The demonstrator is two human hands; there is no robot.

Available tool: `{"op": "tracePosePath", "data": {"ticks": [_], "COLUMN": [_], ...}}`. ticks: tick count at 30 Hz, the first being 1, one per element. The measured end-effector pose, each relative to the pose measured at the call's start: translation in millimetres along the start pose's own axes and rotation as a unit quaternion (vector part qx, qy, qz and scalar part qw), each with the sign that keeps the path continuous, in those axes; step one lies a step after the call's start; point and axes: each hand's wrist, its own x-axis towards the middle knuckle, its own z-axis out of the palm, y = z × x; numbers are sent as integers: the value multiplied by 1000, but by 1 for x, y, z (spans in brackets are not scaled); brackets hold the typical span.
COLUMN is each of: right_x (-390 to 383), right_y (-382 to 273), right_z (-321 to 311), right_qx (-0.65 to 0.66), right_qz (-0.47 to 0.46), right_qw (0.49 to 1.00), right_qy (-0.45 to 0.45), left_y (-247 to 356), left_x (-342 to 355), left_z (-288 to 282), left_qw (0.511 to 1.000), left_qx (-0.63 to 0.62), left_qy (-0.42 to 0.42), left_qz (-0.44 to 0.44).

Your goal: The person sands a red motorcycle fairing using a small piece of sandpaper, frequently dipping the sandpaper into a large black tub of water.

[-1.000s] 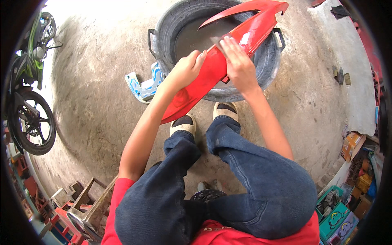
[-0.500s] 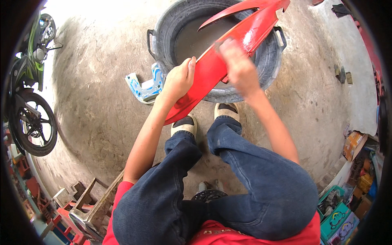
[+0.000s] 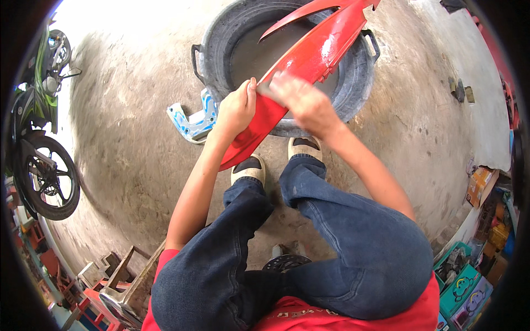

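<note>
A long, glossy red motorcycle body panel (image 3: 314, 52) slants across a black tub (image 3: 353, 94). Its forked far end reaches past the tub's upper rim, and its near end hangs over my left shoe. My left hand (image 3: 236, 110) is closed on the panel's left edge, thumb on top. On the panel's face, my right hand (image 3: 306, 105) presses a small grey pad (image 3: 268, 94), partly covered by blurred fingers. Murky water (image 3: 248, 60) lies in the tub. Left of the tub, a blue-and-white patterned plastic piece (image 3: 193, 126) rests on the concrete.
A motorcycle (image 3: 47, 171) stands at the far left. Wooden and red frames (image 3: 121, 292) crowd the lower left. At the lower right are a turquoise box (image 3: 461, 284) and a cardboard box (image 3: 480, 186). Small dark blocks (image 3: 461, 91) lie on the floor at right.
My right hand has slid down and left along the panel with the grey pad, close to my left hand. The left hand keeps its hold. The view has shifted slightly.
</note>
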Motion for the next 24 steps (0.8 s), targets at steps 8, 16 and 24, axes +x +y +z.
{"op": "tracePosePath", "data": {"ticks": [8,16,24], "right_x": [16,25,27], "right_y": [15,98,33], "right_z": [-3,-20,-5], "right_qx": [-42,-57,-122], "right_qz": [42,215,-32], "right_qw": [997,972,992], "right_qy": [43,81,-7], "left_y": [-4,6,-1], "left_x": [-2,5,-1], "left_z": [3,6,4], "left_qw": [1000,999,999], "left_qx": [17,6,20], "left_qy": [14,-26,32], "left_qz": [11,-26,28]}}
